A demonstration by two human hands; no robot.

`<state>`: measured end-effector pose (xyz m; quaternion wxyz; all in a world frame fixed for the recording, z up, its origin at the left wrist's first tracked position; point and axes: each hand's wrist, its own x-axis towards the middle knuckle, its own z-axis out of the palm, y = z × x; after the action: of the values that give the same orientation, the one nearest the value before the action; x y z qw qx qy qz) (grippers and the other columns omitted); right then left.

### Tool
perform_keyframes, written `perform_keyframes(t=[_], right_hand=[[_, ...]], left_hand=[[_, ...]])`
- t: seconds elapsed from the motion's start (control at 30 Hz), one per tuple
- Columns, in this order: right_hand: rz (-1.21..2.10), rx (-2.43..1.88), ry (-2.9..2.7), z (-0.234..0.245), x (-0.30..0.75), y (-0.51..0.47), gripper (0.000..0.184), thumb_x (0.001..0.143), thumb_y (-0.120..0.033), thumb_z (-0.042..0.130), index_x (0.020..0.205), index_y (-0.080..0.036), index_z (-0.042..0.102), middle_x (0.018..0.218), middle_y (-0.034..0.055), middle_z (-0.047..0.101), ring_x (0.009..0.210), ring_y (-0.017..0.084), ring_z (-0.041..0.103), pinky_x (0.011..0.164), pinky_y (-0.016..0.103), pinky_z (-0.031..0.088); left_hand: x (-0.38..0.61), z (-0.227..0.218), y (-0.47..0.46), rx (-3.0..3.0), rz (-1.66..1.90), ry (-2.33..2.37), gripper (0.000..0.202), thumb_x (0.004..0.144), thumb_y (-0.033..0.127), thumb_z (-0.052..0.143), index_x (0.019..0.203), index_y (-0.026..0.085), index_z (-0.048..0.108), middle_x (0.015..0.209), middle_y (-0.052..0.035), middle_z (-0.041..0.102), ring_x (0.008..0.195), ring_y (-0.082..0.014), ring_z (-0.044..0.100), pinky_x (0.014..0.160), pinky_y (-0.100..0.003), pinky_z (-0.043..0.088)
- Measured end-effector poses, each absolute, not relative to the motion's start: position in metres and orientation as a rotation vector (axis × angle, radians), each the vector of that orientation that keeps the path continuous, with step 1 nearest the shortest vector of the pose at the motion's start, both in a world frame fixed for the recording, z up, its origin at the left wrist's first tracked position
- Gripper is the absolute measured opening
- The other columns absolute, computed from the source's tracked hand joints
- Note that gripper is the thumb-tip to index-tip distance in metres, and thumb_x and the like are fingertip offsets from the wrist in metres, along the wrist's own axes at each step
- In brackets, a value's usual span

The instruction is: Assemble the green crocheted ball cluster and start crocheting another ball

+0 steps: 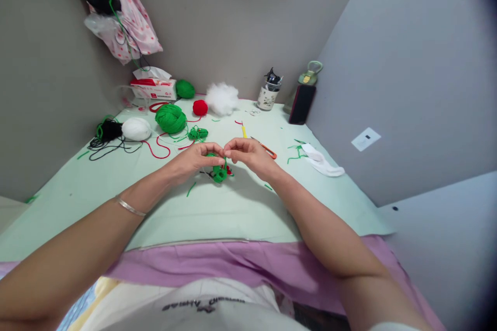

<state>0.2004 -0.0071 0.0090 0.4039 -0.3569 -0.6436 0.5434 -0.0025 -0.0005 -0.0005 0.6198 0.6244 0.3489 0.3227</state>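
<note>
My left hand (pixel 207 156) is closed around a small green crochet piece (pixel 220 174) with a bit of red on its right side. Its thumb and fingers press together above the piece, hiding part of it. Close beside it, my right hand (pixel 248 154) pinches at the left fingertips, where a short green yarn strand rises from the piece. Thin dark and pale ends stick out to the left below my left fingers. An orange-handled tool (pixel 269 152) and a yellow-handled crochet hook (pixel 244 130) lie just beyond my right hand.
Green (pixel 171 118), red (pixel 200 108) and white yarn balls (pixel 136 128) lie at the back left, near black yarn (pixel 109 130) and a tissue box (pixel 154 88). White stuffing (pixel 222 98), a jar (pixel 267 94), a bottle (pixel 308 76) and a phone (pixel 302 104) line the wall.
</note>
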Motion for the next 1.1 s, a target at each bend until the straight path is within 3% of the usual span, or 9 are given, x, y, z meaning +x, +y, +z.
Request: perform_keyframes(t=[0.23, 0.37, 0.47, 0.6, 0.7, 0.9, 1.0, 1.1], right_hand=[[1.445, -0.854, -1.262, 0.015, 0.2, -0.006, 0.021, 0.073, -0.032, 0.08, 0.083, -0.018, 0.068, 0.077, -0.0028, 0.066, 0.061, 0.007, 0.05, 0.059, 0.021, 0.042], [1.68, -0.809, -1.256, 0.018, 0.199, -0.01, 0.029, 0.074, -0.038, 0.08, 0.086, -0.019, 0.062, 0.078, -0.0014, 0.07, 0.053, 0.007, 0.052, 0.044, 0.019, 0.034], [1.775, -0.813, -1.287, 0.02, 0.198, -0.013, 0.03, 0.073, -0.039, 0.08, 0.081, -0.016, 0.062, 0.069, -0.0017, 0.068, 0.046, 0.005, 0.049, 0.041, 0.019, 0.031], [1.702, -0.797, -1.172, 0.022, 0.199, -0.012, 0.028, 0.072, -0.034, 0.081, 0.078, -0.015, 0.061, 0.066, -0.0048, 0.063, 0.043, 0.001, 0.039, 0.042, 0.017, 0.027], [1.699, -0.777, -1.115, 0.023, 0.2, -0.01, 0.028, 0.072, -0.032, 0.081, 0.076, -0.015, 0.058, 0.067, -0.0057, 0.061, 0.043, 0.001, 0.033, 0.041, 0.018, 0.023], [1.725, -0.724, -1.042, 0.023, 0.203, -0.009, 0.028, 0.073, -0.032, 0.082, 0.084, -0.019, 0.06, 0.083, -0.0026, 0.067, 0.055, 0.003, 0.046, 0.043, 0.014, 0.032], [1.756, -0.683, -0.993, 0.023, 0.204, -0.009, 0.028, 0.074, -0.031, 0.084, 0.086, -0.02, 0.061, 0.079, -0.0046, 0.064, 0.057, 0.003, 0.05, 0.046, 0.012, 0.04], [1.765, -0.692, -0.969, 0.024, 0.203, -0.01, 0.029, 0.073, -0.031, 0.085, 0.085, -0.02, 0.061, 0.076, -0.0055, 0.063, 0.057, 0.004, 0.055, 0.049, 0.012, 0.046]], left_hand=[[-0.001, 0.002, -0.004, 1.323, 0.709, 0.791, 0.026, 0.073, 0.042, 0.082, 0.079, 0.019, 0.072, 0.08, -0.0041, 0.069, 0.073, -0.0183, 0.061, 0.072, -0.033, 0.046], [0.002, 0.0, -0.005, 1.29, 0.691, 0.775, 0.026, 0.075, 0.044, 0.08, 0.076, 0.019, 0.07, 0.081, -0.004, 0.068, 0.078, -0.0199, 0.064, 0.071, -0.031, 0.047], [0.004, 0.0, -0.007, 1.35, 0.627, 0.753, 0.024, 0.074, 0.041, 0.081, 0.074, 0.02, 0.069, 0.083, -0.0037, 0.069, 0.078, -0.0192, 0.062, 0.069, -0.03, 0.043], [0.004, 0.001, -0.006, 1.327, 0.59, 0.74, 0.024, 0.076, 0.041, 0.079, 0.074, 0.019, 0.07, 0.074, -0.0022, 0.067, 0.068, -0.0162, 0.058, 0.068, -0.031, 0.042], [0.003, 0.001, -0.006, 1.283, 0.601, 0.719, 0.022, 0.078, 0.039, 0.078, 0.077, 0.019, 0.071, 0.076, -0.0021, 0.067, 0.071, -0.0157, 0.059, 0.07, -0.03, 0.043], [-0.001, 0.002, -0.008, 1.166, 0.619, 0.634, 0.027, 0.074, 0.036, 0.083, 0.088, 0.018, 0.067, 0.092, -0.005, 0.068, 0.084, -0.0187, 0.065, 0.074, -0.031, 0.048], [-0.003, 0.007, -0.009, 1.194, 0.602, 0.62, 0.034, 0.068, 0.028, 0.087, 0.092, 0.02, 0.064, 0.09, -0.0032, 0.067, 0.085, -0.0194, 0.066, 0.071, -0.03, 0.048], [-0.005, 0.01, -0.009, 1.226, 0.63, 0.631, 0.033, 0.07, 0.024, 0.085, 0.094, 0.021, 0.063, 0.088, -0.0015, 0.066, 0.081, -0.0179, 0.066, 0.069, -0.029, 0.048]])
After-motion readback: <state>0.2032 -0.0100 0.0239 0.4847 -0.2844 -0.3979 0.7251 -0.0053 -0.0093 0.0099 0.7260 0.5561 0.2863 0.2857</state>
